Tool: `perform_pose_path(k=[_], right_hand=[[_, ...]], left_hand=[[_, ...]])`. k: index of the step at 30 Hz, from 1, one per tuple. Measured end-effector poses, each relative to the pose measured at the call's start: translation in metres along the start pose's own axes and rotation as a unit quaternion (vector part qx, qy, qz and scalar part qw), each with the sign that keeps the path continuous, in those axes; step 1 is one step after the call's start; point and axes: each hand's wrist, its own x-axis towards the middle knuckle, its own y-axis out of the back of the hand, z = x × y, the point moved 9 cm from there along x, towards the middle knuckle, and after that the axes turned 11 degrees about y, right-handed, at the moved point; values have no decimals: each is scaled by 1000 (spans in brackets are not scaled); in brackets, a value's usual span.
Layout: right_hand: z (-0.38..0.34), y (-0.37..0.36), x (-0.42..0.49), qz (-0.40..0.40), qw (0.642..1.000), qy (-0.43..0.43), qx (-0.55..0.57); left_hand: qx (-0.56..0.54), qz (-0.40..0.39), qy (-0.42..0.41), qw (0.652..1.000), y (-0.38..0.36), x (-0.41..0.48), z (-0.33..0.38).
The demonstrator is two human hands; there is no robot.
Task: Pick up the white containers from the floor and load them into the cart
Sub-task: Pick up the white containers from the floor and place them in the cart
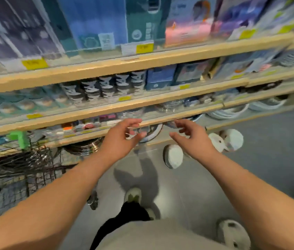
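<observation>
Left hand: reaching forward above the floor, fingers spread and curled, gripping nothing. Right hand: likewise extending, fingers loosely parted, empty. White containers: one lying on the grey floor just below the right hand; two more sitting close together near the foot of the shelving; another lying at the floor's near right edge. Wire cart: standing at left against the shelves. Yellow price tags: blurring beyond reading.
</observation>
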Motion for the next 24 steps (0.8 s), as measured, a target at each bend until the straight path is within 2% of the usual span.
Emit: perform_pose_path(k=[4, 10, 17, 24], right_hand=[[61, 38, -1, 55, 997, -52, -5], [159, 70, 2, 67, 991, -116, 20], [276, 89, 54, -34, 995, -99, 3], [379, 29, 78, -106, 991, -75, -16]], left_hand=[[38, -66, -19, 997, -54, 46, 29], [58, -83, -2, 995, -135, 89, 51], [29, -25, 89, 995, -233, 124, 7], [2, 13, 169, 986, -306, 150, -94]])
